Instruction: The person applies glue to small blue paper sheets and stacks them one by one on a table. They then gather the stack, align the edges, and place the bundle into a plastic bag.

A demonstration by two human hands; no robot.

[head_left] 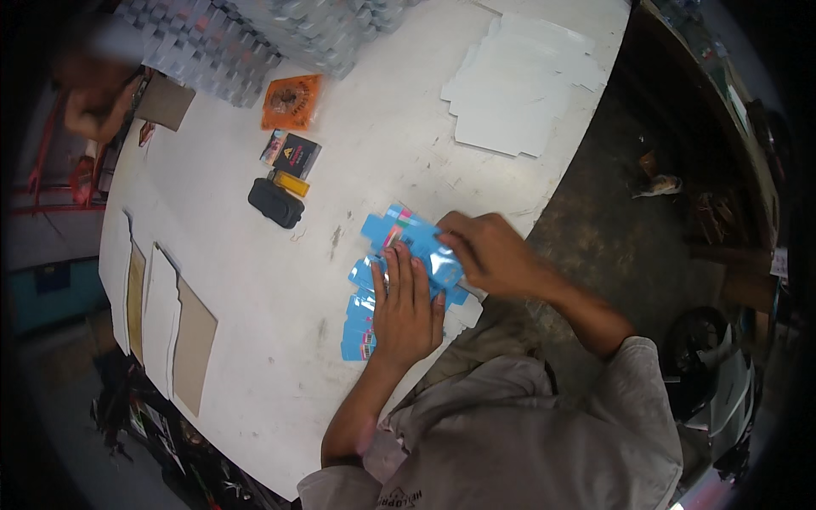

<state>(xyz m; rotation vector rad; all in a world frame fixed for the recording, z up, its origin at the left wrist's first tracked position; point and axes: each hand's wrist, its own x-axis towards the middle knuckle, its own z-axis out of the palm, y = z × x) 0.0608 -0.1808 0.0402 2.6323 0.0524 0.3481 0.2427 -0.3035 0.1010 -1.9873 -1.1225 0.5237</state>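
Observation:
A loose pile of glossy blue die-cut carton blanks lies near the table's front edge, fanned out toward me. The uppermost blue blank is turned at an angle and has pink and green print at its far end. My left hand rests flat on the blanks with its fingers stretched out, covering part of them. At the right edge of the top blank, my right hand is closed with bent fingers, pinching that edge. A whitish blank sticks out below, beside my left hand.
On the white table lie a black case, a yellow lighter, a black pack and an orange packet. White card blanks, stacked grey-white pieces and grey boards surround them. Another person is far left.

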